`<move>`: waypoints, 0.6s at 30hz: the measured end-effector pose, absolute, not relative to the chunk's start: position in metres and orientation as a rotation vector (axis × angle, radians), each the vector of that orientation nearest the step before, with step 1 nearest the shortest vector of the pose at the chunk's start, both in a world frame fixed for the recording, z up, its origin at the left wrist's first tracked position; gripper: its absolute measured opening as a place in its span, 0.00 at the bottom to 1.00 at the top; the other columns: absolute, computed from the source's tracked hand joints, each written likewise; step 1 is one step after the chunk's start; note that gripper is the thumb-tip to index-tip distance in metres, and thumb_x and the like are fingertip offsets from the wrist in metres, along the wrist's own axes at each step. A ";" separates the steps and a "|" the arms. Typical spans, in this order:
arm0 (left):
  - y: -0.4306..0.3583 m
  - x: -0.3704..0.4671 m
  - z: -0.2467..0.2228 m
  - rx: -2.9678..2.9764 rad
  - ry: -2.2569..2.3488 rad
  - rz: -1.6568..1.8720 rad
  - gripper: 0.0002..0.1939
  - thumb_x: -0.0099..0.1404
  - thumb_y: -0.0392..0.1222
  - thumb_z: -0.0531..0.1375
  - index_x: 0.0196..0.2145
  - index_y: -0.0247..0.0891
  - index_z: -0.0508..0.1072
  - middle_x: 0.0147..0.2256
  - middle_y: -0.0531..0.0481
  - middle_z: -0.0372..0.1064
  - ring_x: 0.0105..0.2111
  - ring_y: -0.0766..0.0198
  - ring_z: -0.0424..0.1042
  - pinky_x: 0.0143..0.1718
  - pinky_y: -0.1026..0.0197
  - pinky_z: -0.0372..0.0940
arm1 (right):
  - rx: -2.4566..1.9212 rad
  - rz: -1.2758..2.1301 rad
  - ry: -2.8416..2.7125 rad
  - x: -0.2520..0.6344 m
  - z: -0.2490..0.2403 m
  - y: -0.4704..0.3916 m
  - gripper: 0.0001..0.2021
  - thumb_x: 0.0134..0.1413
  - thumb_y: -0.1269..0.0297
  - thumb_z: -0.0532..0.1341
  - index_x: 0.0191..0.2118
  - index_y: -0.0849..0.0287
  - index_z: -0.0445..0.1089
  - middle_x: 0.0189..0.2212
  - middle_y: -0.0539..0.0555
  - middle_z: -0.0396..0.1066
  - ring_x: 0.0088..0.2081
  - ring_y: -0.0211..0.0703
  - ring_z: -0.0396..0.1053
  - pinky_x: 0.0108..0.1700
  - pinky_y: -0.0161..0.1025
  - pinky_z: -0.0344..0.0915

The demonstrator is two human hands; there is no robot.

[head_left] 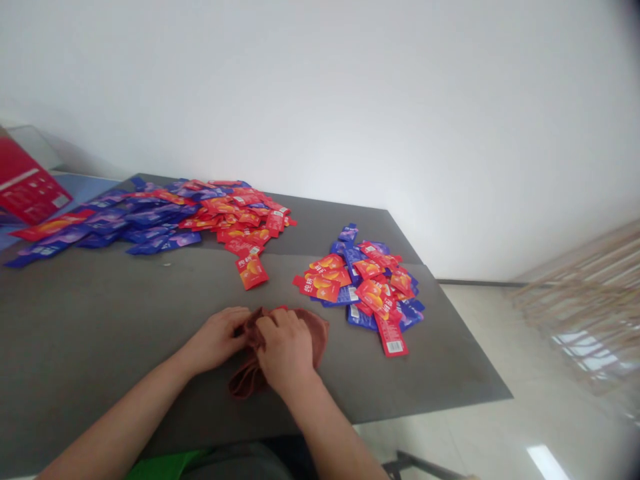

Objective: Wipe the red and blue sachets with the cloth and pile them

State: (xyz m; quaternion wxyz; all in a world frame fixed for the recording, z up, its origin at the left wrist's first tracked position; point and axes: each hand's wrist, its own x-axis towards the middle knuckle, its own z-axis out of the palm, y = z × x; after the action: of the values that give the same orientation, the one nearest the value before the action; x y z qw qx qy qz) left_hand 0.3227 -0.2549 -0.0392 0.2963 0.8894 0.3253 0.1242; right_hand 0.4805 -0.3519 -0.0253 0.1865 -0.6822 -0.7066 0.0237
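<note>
A bunched brown cloth [319, 328] lies on the grey table near its front edge. My left hand [223, 339] grips its left side with bent fingers. Over the middle of the cloth, my right hand [287, 350] has its fingers curled into the fabric. A sliver of something red [281, 308] shows behind the right fingers; most of it is hidden. Just beyond the hands lies a single red-orange packet [253, 271]. To the right of the cloth is a loose pile of red and blue packets [373, 283], apart from both hands.
A larger heap of blue packets [150, 217] and red packets [245, 217] spreads across the back left of the table [150, 320]. A red box [30, 180] stands at the far left. Behind is a white wall [350, 100]. Slatted wooden racks [590, 287] stand on the right.
</note>
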 end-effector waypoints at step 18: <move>-0.255 0.323 -0.038 2.359 0.867 0.319 0.10 0.67 0.44 0.55 0.30 0.40 0.70 0.31 0.51 0.70 0.35 0.58 0.70 0.39 0.60 0.61 | -1.927 0.065 -1.995 0.487 -0.029 -0.344 0.05 0.62 0.59 0.61 0.42 0.51 0.70 0.41 0.52 0.71 0.44 0.46 0.67 0.43 0.41 0.62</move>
State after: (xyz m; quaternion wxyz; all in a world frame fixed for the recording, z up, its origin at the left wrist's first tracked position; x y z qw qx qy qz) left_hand 0.3228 -0.2546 -0.0379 0.2994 0.8884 0.3265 0.1201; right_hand 0.4874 -0.3441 -0.0292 0.1826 -0.6828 -0.7071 0.0232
